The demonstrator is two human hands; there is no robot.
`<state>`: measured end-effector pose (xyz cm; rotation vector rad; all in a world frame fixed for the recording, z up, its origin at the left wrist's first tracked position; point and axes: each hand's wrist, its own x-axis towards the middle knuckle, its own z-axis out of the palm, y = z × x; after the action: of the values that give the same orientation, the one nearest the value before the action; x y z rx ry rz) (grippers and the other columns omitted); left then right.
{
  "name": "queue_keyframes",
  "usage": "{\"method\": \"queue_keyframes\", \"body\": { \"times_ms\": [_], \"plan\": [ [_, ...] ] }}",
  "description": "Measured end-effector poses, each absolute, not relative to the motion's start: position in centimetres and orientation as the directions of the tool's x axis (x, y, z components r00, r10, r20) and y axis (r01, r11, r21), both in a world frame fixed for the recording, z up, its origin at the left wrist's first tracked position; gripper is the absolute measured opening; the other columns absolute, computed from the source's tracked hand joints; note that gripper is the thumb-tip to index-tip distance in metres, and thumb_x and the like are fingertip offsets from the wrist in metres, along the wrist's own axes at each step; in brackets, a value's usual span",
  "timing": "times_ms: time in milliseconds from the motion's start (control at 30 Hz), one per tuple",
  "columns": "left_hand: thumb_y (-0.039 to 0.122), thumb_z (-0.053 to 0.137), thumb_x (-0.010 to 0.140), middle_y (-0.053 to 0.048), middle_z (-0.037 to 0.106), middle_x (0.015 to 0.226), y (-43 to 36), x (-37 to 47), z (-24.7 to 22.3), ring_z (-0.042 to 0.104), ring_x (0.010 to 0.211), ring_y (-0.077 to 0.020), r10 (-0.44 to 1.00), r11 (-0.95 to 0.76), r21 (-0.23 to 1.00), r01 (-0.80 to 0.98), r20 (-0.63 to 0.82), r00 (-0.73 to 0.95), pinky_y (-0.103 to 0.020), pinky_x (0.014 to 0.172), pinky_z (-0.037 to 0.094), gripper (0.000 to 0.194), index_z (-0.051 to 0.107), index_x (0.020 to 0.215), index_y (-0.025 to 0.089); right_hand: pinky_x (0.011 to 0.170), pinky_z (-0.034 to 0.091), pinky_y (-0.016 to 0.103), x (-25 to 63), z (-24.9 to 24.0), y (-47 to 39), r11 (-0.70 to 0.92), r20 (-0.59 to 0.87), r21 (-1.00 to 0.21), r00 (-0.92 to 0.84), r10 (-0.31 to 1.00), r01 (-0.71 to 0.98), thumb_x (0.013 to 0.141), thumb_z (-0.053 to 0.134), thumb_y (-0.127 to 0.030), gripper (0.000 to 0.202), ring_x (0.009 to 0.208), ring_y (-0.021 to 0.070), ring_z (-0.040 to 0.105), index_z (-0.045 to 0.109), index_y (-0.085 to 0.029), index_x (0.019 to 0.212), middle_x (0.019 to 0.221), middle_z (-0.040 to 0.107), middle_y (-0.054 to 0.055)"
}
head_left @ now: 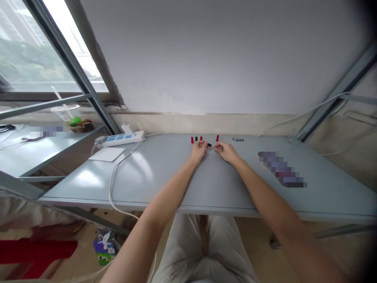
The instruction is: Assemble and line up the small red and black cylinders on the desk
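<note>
My left hand is closed on a small black cylinder, which lies nearly level and sticks out to the right of the fingertips. Just right of it, the fingers of my right hand are pinched together near the cylinder's end; whatever they hold is too small to make out. Behind my left hand stand a red cylinder, a black cylinder and a second red cylinder, partly hidden. Another red cylinder stands slightly tilted behind my right hand. Several small dark pieces sit in a row further right.
On the grey table, a phone-like blurred object lies at the right. A white power strip, a white flat square and a cable are at the left. A wall rises behind; metal posts flank the table.
</note>
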<state>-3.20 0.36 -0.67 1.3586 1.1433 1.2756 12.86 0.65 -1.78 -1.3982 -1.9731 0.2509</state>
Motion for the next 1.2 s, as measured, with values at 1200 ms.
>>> {"method": "queue_keyframes", "body": {
  "times_ms": [1200],
  "plan": [
    [0.020, 0.047, 0.082, -0.012, 0.065, 0.101, 5.1, 3.1, -1.4, 0.060, 0.094, -0.0192, 0.969, -0.207, 0.561, 0.801, 0.231, 0.089, -0.029, 0.080, 0.045, 0.022, 0.060, 0.099, 0.014, 0.073, 0.044, 0.026, 14.3, -2.8, 5.0, -0.104, 0.238, -0.558, 0.279, 0.930, 0.823, 0.075, 0.061, -0.028, 0.017, 0.083, 0.0189, 0.063, 0.069, -0.017, 0.084, 0.088, 0.069, 0.010]
  ]
}}
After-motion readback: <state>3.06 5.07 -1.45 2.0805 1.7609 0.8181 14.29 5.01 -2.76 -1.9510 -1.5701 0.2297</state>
